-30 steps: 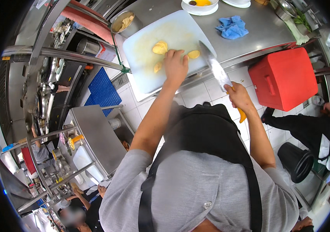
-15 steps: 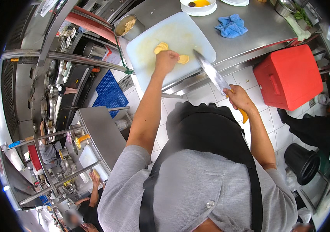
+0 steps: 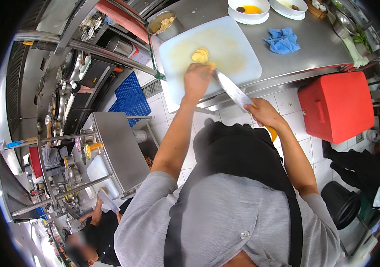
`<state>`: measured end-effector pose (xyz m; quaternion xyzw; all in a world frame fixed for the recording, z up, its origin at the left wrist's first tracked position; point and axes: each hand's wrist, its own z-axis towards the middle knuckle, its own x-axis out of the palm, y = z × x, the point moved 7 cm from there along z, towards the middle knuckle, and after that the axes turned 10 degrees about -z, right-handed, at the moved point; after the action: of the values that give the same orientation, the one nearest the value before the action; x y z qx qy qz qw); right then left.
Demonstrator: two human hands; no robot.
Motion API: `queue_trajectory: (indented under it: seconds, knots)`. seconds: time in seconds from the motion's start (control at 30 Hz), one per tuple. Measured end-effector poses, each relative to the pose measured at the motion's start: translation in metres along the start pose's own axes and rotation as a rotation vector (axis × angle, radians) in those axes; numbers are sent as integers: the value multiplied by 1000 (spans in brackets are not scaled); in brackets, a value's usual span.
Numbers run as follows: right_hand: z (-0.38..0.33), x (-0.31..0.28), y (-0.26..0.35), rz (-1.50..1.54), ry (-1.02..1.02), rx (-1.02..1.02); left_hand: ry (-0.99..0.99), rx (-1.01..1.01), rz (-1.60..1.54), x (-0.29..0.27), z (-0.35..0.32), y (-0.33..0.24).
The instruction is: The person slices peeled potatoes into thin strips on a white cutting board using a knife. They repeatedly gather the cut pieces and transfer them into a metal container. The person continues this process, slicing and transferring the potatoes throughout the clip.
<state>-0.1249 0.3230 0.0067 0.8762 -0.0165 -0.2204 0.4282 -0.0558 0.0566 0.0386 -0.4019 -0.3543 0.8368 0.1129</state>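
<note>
A large white cutting board with yellowish stains lies on the steel counter. My left hand rests on it with the fingers closed on a pale yellow food slice; the exact food is hard to tell. Just beyond those fingertips sits a small pile of yellow slices, overlapping each other. In my right hand is a kitchen knife with a yellow handle. Its blade slants toward the upper left, the tip close beside my left fingers and the held slice.
A metal pot of tan food stands past the board's far left corner. To the right lie a blue cloth and a white bowl with yolk-coloured contents. A red box is on the tiled floor. Other people work at both sides.
The knife tip has come left, from apart on the board's right side to beside my left fingers. The held slice now lies closer to the pile. The whole view has shifted slightly.
</note>
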Motion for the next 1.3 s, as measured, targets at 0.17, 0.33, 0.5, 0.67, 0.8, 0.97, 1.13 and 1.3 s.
queue_trajectory:
  seconds: [0.17,0.33,0.5,0.67,0.8,0.97,1.13,1.3]
  knots:
    - [26,1,42,-92,21,-114,59,30,114,-19,34,42]
    - [-14,-15,15,-132,-49,56,32,-44,80,-24,19,57]
    - [-11,-17,-12,20,-91,85,62,-194,171,-39,-19,64]
    - [13,-17,-18,59,-127,42,162,-271,103,-36,-14,78]
    - [28,-9,-2,78,-139,46,293,-440,55,-31,-1,85]
    - [40,-6,18,24,-148,80,381,-466,72,-22,14,85]
    - [44,-13,24,-40,-231,93,349,-347,65,-20,14,73]
    - [39,-12,30,-45,-260,153,414,-283,-125,-29,25,72]
